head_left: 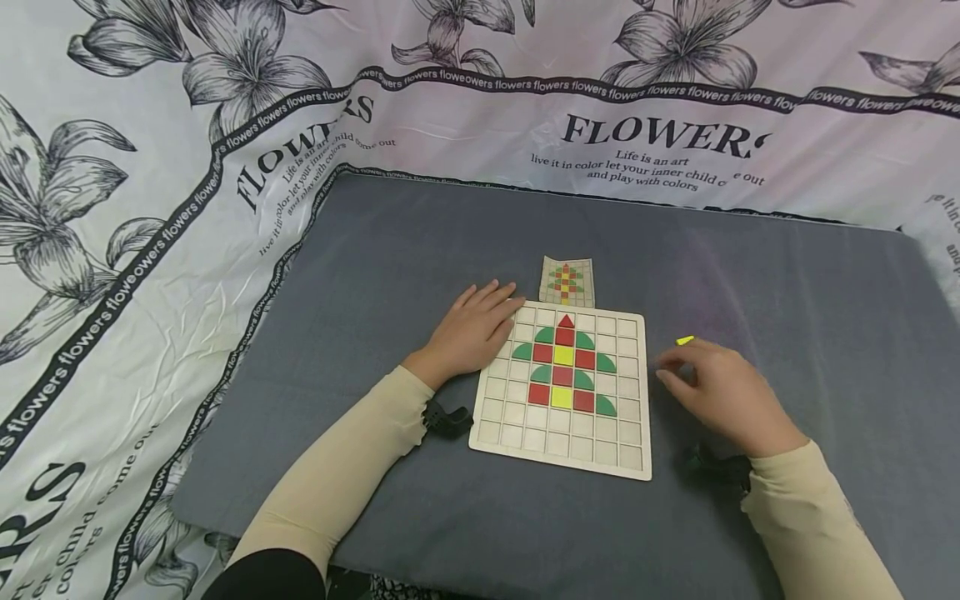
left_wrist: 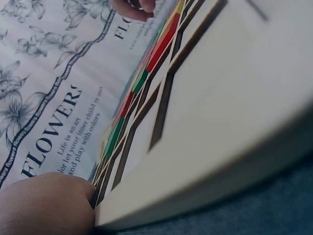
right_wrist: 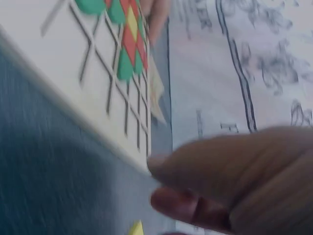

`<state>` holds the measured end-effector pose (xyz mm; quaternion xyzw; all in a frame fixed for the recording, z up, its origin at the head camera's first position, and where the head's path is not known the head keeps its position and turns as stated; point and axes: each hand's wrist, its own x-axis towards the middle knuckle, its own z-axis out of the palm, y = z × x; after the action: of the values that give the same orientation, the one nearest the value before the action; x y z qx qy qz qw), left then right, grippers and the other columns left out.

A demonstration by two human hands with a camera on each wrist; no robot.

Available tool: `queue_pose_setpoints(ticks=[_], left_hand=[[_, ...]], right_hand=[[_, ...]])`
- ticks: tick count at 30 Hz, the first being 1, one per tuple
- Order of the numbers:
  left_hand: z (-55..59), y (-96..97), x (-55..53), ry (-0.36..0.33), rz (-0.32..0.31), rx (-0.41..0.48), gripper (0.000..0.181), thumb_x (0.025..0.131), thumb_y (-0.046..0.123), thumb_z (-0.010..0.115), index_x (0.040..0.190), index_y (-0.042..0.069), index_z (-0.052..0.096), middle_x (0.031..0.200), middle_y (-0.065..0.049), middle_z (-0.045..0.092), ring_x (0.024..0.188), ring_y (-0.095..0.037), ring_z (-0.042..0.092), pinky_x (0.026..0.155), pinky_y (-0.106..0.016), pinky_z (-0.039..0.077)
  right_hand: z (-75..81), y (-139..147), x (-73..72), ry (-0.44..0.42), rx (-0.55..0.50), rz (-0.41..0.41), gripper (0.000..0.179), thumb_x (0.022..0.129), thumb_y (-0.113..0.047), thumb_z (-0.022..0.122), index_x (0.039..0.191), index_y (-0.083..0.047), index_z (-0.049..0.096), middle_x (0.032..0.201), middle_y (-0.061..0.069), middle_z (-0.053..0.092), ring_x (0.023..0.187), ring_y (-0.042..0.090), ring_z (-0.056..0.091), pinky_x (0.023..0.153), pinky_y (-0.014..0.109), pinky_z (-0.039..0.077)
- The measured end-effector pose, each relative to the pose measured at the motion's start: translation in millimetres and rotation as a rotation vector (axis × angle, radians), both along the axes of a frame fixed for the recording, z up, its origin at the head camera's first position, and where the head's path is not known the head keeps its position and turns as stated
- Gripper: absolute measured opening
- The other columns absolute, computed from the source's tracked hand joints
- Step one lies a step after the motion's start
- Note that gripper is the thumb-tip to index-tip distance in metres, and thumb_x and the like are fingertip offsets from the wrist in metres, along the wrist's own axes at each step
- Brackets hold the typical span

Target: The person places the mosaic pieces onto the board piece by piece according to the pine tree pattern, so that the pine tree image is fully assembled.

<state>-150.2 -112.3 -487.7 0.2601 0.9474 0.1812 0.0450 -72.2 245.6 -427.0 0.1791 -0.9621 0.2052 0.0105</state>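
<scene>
A square white grid board (head_left: 517, 437) lies on the grey table. Red and yellow squares, green quarter-rounds and a red triangle (head_left: 566, 322) form a tree-like pattern in its cells. My left hand (head_left: 470, 329) rests on the board's upper left edge, fingers extended. In the left wrist view, part of that hand (left_wrist: 46, 203) shows beside the board's rim. Off the board's right edge, my right hand (head_left: 723, 392) has bent fingers, with a small yellow piece (head_left: 685, 340) at them. The right wrist view shows only a corner of this yellow piece (right_wrist: 137, 228) beneath the fingers.
A small pattern card (head_left: 566, 283) with a similar coloured tree lies just beyond the board's top edge. The grey tabletop (head_left: 420, 242) stretches around the board. A white flower-printed cloth (head_left: 480, 133) stands behind and to the left.
</scene>
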Motion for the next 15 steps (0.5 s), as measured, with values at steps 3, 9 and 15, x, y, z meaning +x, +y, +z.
queue_pose_setpoints(ticks=[3,9,15], left_hand=[[0.4,0.2,0.0,-0.002,-0.001,-0.003,0.05,0.115,0.033,0.036,0.164,0.022,0.041,0.173,-0.001,0.029,0.163,-0.023,0.015,0.133,-0.045,0.005],[0.8,0.1,0.2,-0.007,0.003,-0.005,0.05,0.115,0.033,0.035,0.164,0.022,0.041,0.173,-0.001,0.028,0.163,-0.023,0.015,0.133,-0.045,0.005],[-0.5,0.1,-0.2,0.007,0.002,-0.011,0.05,0.115,0.033,0.035,0.164,0.022,0.042,0.173,-0.001,0.029,0.163,-0.023,0.016,0.133,-0.045,0.006]], right_hand=[[0.2,13,-2.8,0.009,0.013,-0.094,0.015,0.091,-0.011,0.08,0.104,-0.003,0.079,0.098,0.014,0.073,0.074,0.024,0.066,0.059,0.043,0.053],[-1.9,32,-7.9,-0.054,0.04,-0.237,0.024,0.093,-0.016,0.077,0.109,0.001,0.076,0.107,0.025,0.07,0.081,0.037,0.065,0.059,0.053,0.052],[-11.8,39,-12.7,-0.134,0.069,-0.286,0.036,0.095,-0.027,0.077,0.113,0.005,0.076,0.115,0.03,0.067,0.096,0.047,0.065,0.068,0.061,0.052]])
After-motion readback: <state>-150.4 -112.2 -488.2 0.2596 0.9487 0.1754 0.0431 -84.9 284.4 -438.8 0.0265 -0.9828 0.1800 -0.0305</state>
